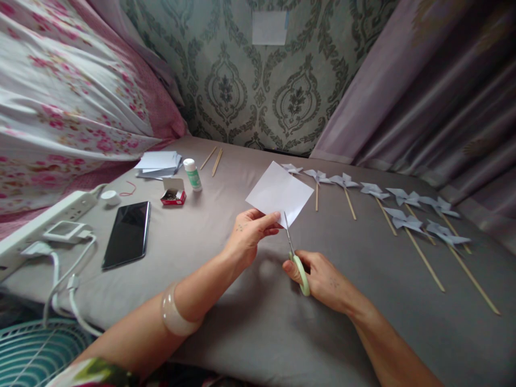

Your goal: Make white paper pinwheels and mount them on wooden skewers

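Observation:
My left hand (255,231) pinches a white square sheet of paper (278,191) near its lower corner, thumb on top. The sheet is held above the table, turned so that one corner points toward me. Scissors (300,274) with pale green handles are gripped in my right hand (322,277). Their blades meet the paper's near corner, just right of my left thumb. How far the blades reach into the paper is hard to make out. Behind and to the right lie several white paper pinwheels (373,190) on wooden sticks.
On the left are a stack of paper (158,163), a white glue bottle (192,174), a small red box (173,196), loose wooden sticks (216,162) and a black phone (127,235). A power strip (44,226) with white cables runs along the left edge, above a teal fan (40,352).

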A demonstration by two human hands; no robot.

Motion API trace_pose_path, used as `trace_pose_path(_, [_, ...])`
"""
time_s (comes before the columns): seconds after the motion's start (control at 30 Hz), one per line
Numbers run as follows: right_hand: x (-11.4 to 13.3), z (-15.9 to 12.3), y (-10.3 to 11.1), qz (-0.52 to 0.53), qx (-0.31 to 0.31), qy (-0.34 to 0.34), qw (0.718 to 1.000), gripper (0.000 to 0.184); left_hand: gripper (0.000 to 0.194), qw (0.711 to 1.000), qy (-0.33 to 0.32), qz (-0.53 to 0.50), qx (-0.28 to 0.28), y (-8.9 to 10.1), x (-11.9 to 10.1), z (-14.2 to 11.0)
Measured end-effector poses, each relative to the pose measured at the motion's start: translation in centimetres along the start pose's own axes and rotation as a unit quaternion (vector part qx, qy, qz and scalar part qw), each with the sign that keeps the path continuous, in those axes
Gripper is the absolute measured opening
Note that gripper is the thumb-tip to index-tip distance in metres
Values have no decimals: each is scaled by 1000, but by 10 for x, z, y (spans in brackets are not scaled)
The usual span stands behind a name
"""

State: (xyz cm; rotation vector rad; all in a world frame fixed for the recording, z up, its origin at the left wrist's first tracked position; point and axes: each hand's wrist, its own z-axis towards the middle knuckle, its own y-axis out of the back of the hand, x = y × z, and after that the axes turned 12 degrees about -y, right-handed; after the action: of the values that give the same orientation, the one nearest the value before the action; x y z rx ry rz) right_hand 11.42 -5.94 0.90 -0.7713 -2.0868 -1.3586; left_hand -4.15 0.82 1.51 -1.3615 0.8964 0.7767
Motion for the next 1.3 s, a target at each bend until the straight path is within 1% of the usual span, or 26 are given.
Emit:
trace_pose_path(0.17, [1, 0, 0, -4, -2, -14, 1000, 49, 26, 1000, 1, -4, 2, 0, 1, 0])
trace_pose_path(0.73, [0, 1, -1, -7, -14, -5, 1000, 49, 25, 1000, 9, -6, -4, -2, 0, -1])
trace_pose_path(0.97, [2, 0, -1, -7, -18, -13, 1000, 52, 25, 1000, 10, -8, -6, -1, 0, -2])
trace_pose_path(1.3, [3, 1, -2, 18, -20, -26, 999, 49, 27, 1000, 8, -10, -6, 0, 0, 0])
